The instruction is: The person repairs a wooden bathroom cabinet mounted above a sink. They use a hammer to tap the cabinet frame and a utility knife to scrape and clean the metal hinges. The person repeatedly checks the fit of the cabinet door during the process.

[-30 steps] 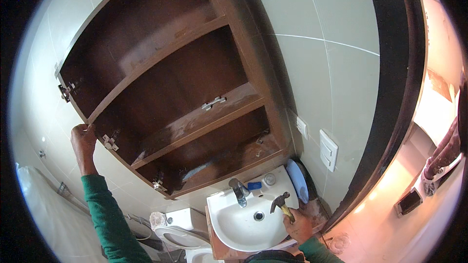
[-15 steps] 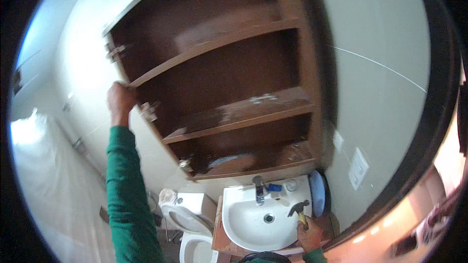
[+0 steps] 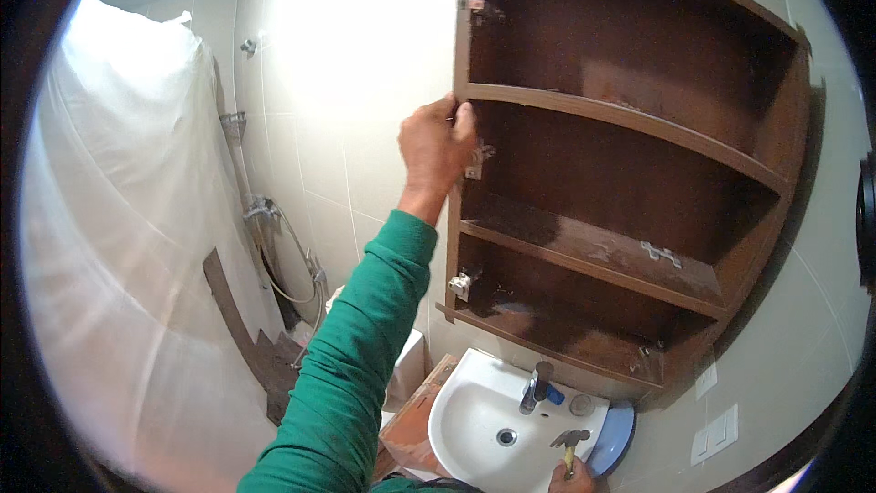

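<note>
Clock positions read from the middle of the head view.

Left hand [image 3: 436, 148]: at 12 o'clock, just above the middle; closed, gripping the left upright of the cabinet [image 3: 611, 173] between thumb and curled fingers, beside the upper shelf; green sleeve [image 3: 356, 329] runs down toward 7 o'clock.

Right hand [image 3: 572, 480]: at 5 o'clock, partly cut off by the lower edge; closed around the handle of the hammer [image 3: 570, 440].

Hammer: one; dark claw head uppermost, yellowish handle; at 5 o'clock, in front of the right side of the sink [image 3: 458, 415].

Cabinet: brown, wall-mounted, three open compartments; from 12 to 4 o'clock. Metal hinge [image 3: 475, 162] on the left upright, just below the left hand. Metal fitting [image 3: 662, 254] lies on the lower shelf, just past 3 o'clock.

Sink: white, between 5 and 6 o'clock; faucet [image 3: 531, 391] at its back, small blue item [image 3: 555, 395] just beside.

Switch plate [image 3: 714, 435]: white, wall-mounted, 4 o'clock.

Plastic sheeting [image 3: 137, 237]: pale, draped, 9 o'clock.
</note>
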A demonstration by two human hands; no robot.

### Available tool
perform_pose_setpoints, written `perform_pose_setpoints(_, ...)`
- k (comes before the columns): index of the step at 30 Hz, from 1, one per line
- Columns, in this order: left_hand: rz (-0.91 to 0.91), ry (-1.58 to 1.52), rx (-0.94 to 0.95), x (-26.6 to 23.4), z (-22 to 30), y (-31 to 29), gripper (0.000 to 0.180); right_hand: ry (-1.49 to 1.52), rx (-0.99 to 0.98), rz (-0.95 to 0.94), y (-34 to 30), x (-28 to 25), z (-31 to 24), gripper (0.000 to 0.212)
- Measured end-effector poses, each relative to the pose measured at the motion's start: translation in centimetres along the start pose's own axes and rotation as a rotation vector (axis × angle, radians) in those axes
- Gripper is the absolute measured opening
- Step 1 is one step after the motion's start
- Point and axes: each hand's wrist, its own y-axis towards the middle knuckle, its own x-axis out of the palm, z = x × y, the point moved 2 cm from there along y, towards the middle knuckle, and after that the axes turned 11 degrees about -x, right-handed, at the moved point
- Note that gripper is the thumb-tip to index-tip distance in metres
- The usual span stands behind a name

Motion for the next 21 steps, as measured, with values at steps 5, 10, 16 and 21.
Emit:
perform_pose_setpoints(5,-0.047,-0.228,-0.058,1.2,-1.2,-0.7,0.034,-0.036,0.032,-0.077,1.4,-6.8,-9.3,0.037)
perform_pose_setpoints(10,-0.080,-0.591,-0.133,1.7,-2.8,-1.0,0.033,-0.006,-0.033,0.088,0.3,-3.0,-11.1,0.034)
perform_pose_setpoints(16,-0.003,-0.508,0.021,2.0,-3.1,-0.6,0.028,0.036,0.140,0.121,-2.6,1.8,-13.1,0.044)
perform_pose_setpoints(21,0.092,-0.484,0.148,2.8,-3.2,0.2,0.023,0.237,0.279,0.343,-5.2,3.9,-13.6,0.034)
